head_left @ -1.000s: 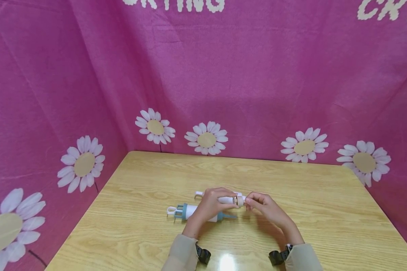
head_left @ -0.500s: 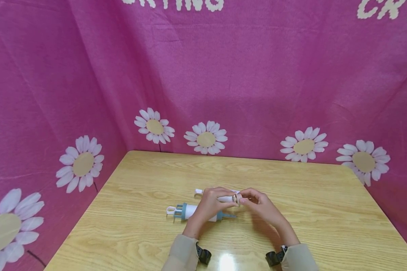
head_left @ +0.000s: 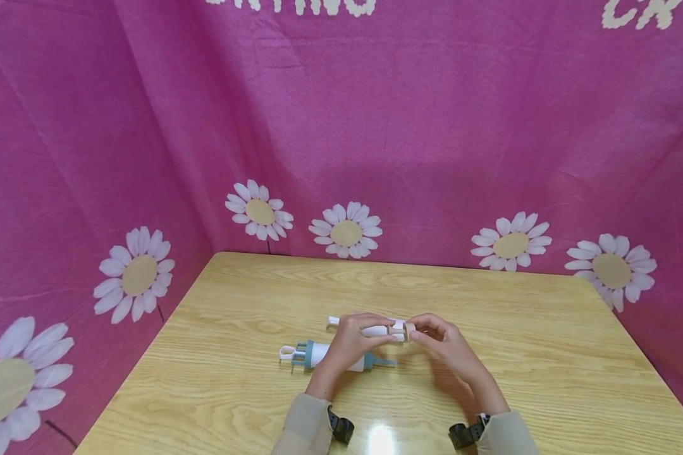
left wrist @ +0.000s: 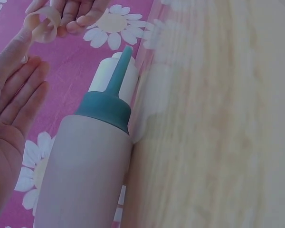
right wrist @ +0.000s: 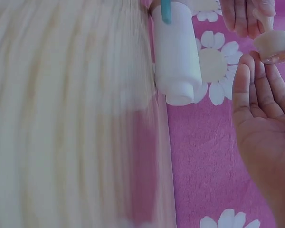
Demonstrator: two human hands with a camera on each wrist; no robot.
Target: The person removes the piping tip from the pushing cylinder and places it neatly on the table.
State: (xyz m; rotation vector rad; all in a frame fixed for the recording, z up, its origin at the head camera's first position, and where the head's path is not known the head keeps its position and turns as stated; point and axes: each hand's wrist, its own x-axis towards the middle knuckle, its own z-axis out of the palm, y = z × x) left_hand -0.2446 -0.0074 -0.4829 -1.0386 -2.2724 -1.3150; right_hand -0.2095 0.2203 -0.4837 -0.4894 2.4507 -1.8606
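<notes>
In the head view my left hand pinches a small beige cone-shaped nozzle between thumb and fingertips. Facing it, my right hand holds a beige ring-shaped cap by its side, close to the nozzle's end. Behind the left hand lies a white syringe-like tube, partly hidden in the head view, with a stubby bare end. A second syringe-like tube, white with teal ends and a thin teal nozzle, rests nearer me, partly covered by the left wrist.
Both tubes lie on a light wooden table. Pink cloth with white daisies hangs behind the table and along its sides. A black camera sits on the left wrist and another camera on the right.
My right hand first moved left to the beige cap, then drew back slightly right with it, opening a small gap from the left fingertips. The left hand and both tubes stayed nearly still.
</notes>
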